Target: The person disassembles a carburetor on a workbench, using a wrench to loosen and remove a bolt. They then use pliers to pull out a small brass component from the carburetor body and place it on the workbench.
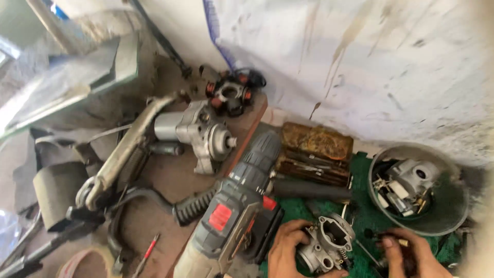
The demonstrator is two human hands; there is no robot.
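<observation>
Cluttered workshop floor beneath a stained white wall [360, 56], left hand [286, 251] at six o'clock, fingers clamped on a metal carburetor [325, 244], right hand [409, 253] at five o'clock, fingers closed around a small dark tool [378, 236], cordless drill [234, 216] at seven o'clock.

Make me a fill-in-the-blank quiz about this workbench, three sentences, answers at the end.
1. The left hand grips a metal ____ on the green mat.
2. The cordless drill has a red and ____ body.
3. The round bowl sits to the ____ of the drill.

Missing words: carburetor; grey; right
</observation>
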